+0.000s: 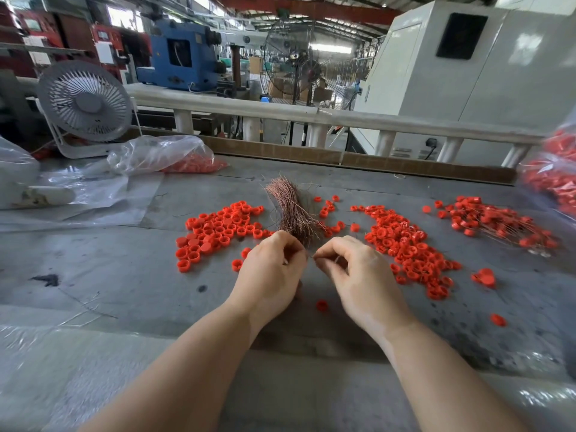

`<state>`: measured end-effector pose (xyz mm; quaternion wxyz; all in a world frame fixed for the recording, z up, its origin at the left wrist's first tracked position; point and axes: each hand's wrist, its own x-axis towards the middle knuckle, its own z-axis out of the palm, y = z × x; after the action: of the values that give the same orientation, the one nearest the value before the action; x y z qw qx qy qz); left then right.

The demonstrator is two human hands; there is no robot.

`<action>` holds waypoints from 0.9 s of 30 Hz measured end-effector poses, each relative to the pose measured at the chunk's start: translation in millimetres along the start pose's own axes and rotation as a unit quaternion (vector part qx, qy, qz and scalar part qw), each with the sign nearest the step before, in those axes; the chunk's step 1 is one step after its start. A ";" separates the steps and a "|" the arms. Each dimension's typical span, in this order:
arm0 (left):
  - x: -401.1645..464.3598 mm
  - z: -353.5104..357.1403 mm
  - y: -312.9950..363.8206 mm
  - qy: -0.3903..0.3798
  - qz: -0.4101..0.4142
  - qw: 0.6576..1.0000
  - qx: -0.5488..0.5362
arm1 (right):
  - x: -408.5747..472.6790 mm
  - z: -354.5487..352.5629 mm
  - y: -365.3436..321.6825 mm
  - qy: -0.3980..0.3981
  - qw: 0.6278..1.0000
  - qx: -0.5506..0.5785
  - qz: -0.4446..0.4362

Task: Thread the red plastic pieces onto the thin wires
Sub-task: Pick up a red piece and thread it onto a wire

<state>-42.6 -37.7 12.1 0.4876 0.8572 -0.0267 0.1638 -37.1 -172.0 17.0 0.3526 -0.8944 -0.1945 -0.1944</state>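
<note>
A bundle of thin copper-coloured wires (291, 210) lies on the grey table (124, 275) just beyond my hands. Red plastic pieces lie in a left pile (218, 232) and a larger right pile (408, 247). Far right, several red pieces sit on wires (498, 222). My left hand (271, 275) and my right hand (355, 272) are close together, fingers pinched; a thin wire (310, 257) spans between their fingertips. What my left fingers enclose besides the wire is hidden. A single red piece (322, 305) lies below my hands.
A clear bag of red pieces (193, 162) lies at the back left beside a white desk fan (85, 102). Another bag of red pieces (558, 179) is at the right edge. Plastic sheeting (93, 194) covers the table's left. A cardboard strip (374, 162) borders the far edge.
</note>
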 end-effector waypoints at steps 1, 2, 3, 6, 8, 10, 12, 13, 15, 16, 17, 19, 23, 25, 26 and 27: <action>-0.3 -0.2 -0.1 0.000 -0.005 1.000 -0.006 | -0.1 0.5 0.8 0.003 1.000 -0.005 0.003; -0.8 -0.2 -0.3 0.002 -0.010 1.000 -0.013 | -0.1 1.1 2.1 0.005 1.000 -0.011 0.011; -1.0 0.0 -0.8 0.004 -0.015 1.000 -0.022 | 0.0 1.5 3.9 0.009 1.000 -0.018 0.021; -0.6 1.3 -2.5 0.004 -0.019 0.999 -0.031 | 0.1 2.1 9.6 0.009 0.997 -0.042 0.063; -0.1 2.3 -3.9 0.000 -0.014 1.000 -0.019 | -0.1 2.9 11.3 -0.003 0.996 -0.046 0.081; 0.7 3.3 -6.2 -0.007 -0.008 1.000 0.001 | 0.3 3.9 11.5 -0.007 0.995 -0.046 0.089; 1.7 4.2 -8.7 -0.015 -0.011 1.000 0.010 | 1.1 4.3 11.1 -0.004 0.994 -0.043 0.097; 2.4 4.5 -9.7 -0.020 -0.018 1.000 0.008 | 1.5 3.9 11.1 -0.004 0.994 -0.041 0.103; 4.0 5.0 -11.0 -0.029 -0.029 0.999 0.009 | 3.0 3.1 11.4 -0.007 0.992 -0.042 0.117; 4.5 5.1 -11.2 -0.033 -0.032 0.999 0.011 | 3.5 2.4 11.4 -0.012 0.991 -0.046 0.122; 5.2 5.1 -11.0 -0.038 -0.034 0.999 0.013 | 4.3 1.7 11.1 -0.018 0.990 -0.051 0.127; 6.9 4.3 -10.4 -0.047 -0.042 0.998 0.017 | 6.6 0.0 10.5 -0.029 0.988 -0.063 0.135; 12.7 0.8 -7.7 -0.075 -0.078 0.994 0.000 | 15.0 -4.2 9.0 -0.074 0.981 -0.101 0.148; 16.8 -0.7 -5.7 -0.100 -0.104 0.989 -0.020 | 20.3 -6.7 8.6 -0.102 0.979 -0.100 0.148; 18.7 -1.1 -4.4 -0.112 -0.115 0.987 -0.032 | 22.6 -7.7 8.6 -0.115 0.978 -0.096 0.145; 20.3 -1.5 -2.9 -0.122 -0.124 0.984 -0.042 | 24.8 -8.7 8.7 -0.125 0.978 -0.092 0.142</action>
<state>-23.2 -32.6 16.6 0.5330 0.8460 0.0133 -0.0047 -13.6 -178.8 30.1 0.2660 -0.9587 -0.0892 -0.0457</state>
